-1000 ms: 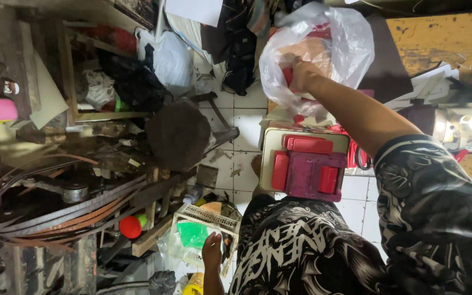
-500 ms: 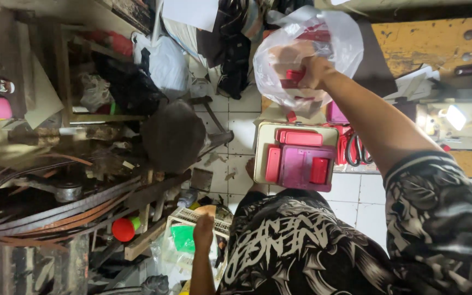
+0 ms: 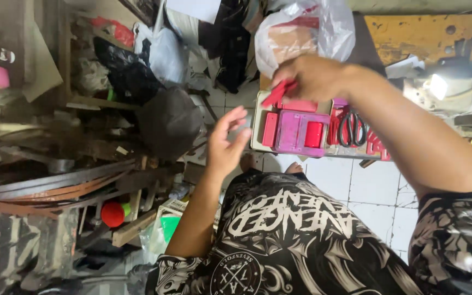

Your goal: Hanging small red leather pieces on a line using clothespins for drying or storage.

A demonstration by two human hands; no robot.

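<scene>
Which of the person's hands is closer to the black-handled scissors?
Right. The right hand, pinching a red piece, is close by the scissors; the left hand is open on the far side of the pink box.

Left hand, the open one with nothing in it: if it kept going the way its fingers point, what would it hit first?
Probably the pale tray of red and pink pieces: the left hand points its fingers at the tray's near edge, though depth is unclear.

My right hand (image 3: 315,76) pinches a red strip (image 3: 279,93); pink-and-red tray (image 3: 296,131); black-handled scissors (image 3: 352,128); my black shirt (image 3: 290,235), white print.
</scene>
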